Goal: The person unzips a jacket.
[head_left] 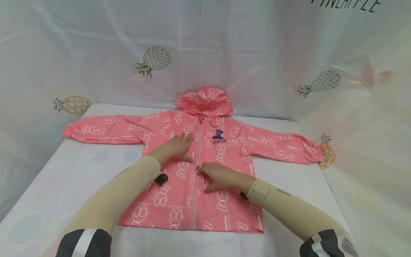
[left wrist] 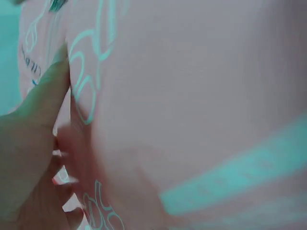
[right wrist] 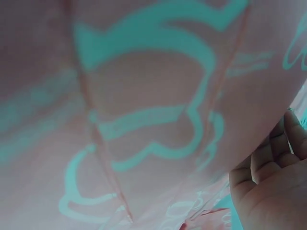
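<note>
A pink hooded jacket (head_left: 179, 200) lies spread front up on the white worktop (head_left: 289, 200), its hood (head_left: 205, 101) at the far edge and its hem towards the person. Both of its sleeves reach out sideways, the 1 at picture left slightly bent, the other slanting down past the worktop's right edge. White line drawings cover the fabric, and a dark blue figure above the word LILBEAR (head_left: 218, 137) sits on the chest. A zipper (head_left: 195, 200) runs down the middle of the front, with its pull (head_left: 197, 167) about midway.

Of the 2 hands, the left hand (head_left: 176, 146) rests on the jacket just beside the zipper, its fingers extended and slightly spread, gripping nothing. The right hand (head_left: 221, 176) is on the other side, its fingers loosely bent and their tips at the pull; its thumb stands apart below them, so no pinch shows. Both wrist views are mostly filled by blurred fabric, with part of the hand at the edge.

Beige arm covers (head_left: 122, 192) reach to both wrists, and a small black object (head_left: 161, 179) shows beside the left wrist. Behind the worktop hangs a pale curtain (head_left: 257, 64) printed with 4 visible pineapples, 2 grey-green and 2 yellow.
</note>
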### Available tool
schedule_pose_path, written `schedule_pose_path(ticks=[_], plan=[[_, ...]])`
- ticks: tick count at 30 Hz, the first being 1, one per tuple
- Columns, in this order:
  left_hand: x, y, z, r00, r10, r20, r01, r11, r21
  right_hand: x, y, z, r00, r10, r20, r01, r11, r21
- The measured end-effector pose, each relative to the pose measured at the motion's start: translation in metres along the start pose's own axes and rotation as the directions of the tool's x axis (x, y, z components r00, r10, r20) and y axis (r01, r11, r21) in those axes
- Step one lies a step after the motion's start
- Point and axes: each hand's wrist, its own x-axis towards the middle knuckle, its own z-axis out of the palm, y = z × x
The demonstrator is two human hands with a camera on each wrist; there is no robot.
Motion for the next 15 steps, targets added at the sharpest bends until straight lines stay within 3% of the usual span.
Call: schedule_pose_path(ticks=[5,9,15], plan=[[-0.015,0.008,0.002,0.997,0.080,-0.004,-0.079,0.997,0.024,0.000,-0.002,-0.002,1.000,0.012,0.001,-0.012,1.000,0.005],[-0.026,0.015,0.001,0.989,0.147,0.014,-0.147,0.989,-0.004,-0.001,-0.004,-0.002,1.000,0.012,-0.003,-0.012,1.000,-0.005],[-0.033,0.021,0.000,0.985,0.144,0.098,-0.141,0.989,-0.037,-0.003,-0.009,0.000,0.999,0.026,-0.023,-0.026,1.000,0.000]])
